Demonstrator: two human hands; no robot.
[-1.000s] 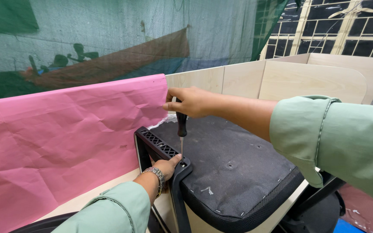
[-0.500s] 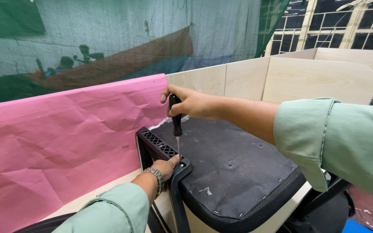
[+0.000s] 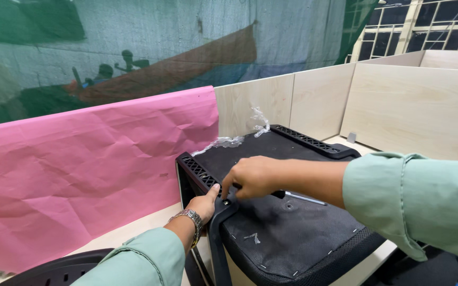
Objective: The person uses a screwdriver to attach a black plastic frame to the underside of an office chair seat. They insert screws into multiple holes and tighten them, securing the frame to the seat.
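With our left hand (image 3: 203,204) bracing the armrest (image 3: 216,233) on the upturned seat (image 3: 287,222) and our right hand (image 3: 253,177) closed around a screwdriver (image 3: 300,197), we judged its tip could slip off the screw.

Overturned chair seat (image 3: 292,222) lay on the desk (image 3: 133,233), before the paper-covered partition (image 3: 80,169) and left of the wooden panels (image 3: 414,106). Both hands, left (image 3: 203,204) and right (image 3: 253,177), met at the armrest bracket (image 3: 219,222); plastic wrap (image 3: 234,139) lay behind.
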